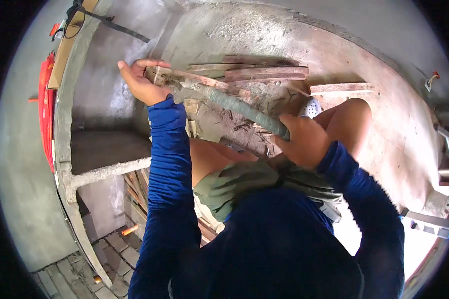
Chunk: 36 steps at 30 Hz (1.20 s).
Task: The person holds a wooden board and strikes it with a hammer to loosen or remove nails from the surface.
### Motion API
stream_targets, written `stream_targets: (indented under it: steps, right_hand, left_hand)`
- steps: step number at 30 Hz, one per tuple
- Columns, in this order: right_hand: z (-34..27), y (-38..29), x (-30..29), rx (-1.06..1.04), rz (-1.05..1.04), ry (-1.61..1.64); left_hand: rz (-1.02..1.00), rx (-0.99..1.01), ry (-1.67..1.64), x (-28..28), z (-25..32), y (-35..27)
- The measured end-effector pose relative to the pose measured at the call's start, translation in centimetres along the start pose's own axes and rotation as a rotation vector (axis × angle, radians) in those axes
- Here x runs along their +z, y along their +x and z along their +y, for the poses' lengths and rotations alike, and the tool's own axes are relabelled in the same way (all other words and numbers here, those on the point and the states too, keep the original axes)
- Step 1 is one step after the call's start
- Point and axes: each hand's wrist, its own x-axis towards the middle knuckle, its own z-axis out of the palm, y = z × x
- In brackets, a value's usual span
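Observation:
My left hand (pixel 146 82) is at the upper left, holding the end of a rough wooden batten (pixel 209 81) with its thumb raised off the wood. The batten slants down to the right, its broken-looking end near my palm. My right hand (pixel 305 140) grips the lower end of a long tool handle (pixel 247 108) wrapped in grey-green material. The handle slants up to the left, and its far end lies at or just in front of the batten. The tool's head is blurred, so its kind cannot be told.
Several wooden battens (pixel 265 73) lie on the dusty floor ahead, with another (pixel 342 88) to their right. Wood scraps (pixel 192 105) and splinters lie between my legs. A concrete shelf frame (pixel 112 170) stands at left. More wood strips (pixel 138 187) are below it, near an orange pipe (pixel 130 230).

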Motion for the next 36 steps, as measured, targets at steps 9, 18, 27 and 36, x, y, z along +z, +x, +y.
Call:
stream_targets:
  steps: [9, 18, 27, 36]
  right_hand:
    - [-0.5, -0.9, -2.9, -0.012, 0.015, 0.002]
    - [7.5, 3.3, 5.0, 0.265, -0.029, -0.055]
    - [16.8, 5.2, 15.6, 0.321, -0.161, -0.120]
    - [20.6, 7.2, 17.9, 0.372, -0.571, -0.460]
  left_hand:
    - [-0.026, -0.029, -0.044, 1.5, -0.8, 0.8]
    - [0.071, 0.046, 0.009, 1.4, -2.1, 0.4]
    - [0.036, -0.002, -0.128, -5.6, -0.2, 1.5]
    - [0.432, 0.019, -0.138, -13.0, 0.7, -0.5]
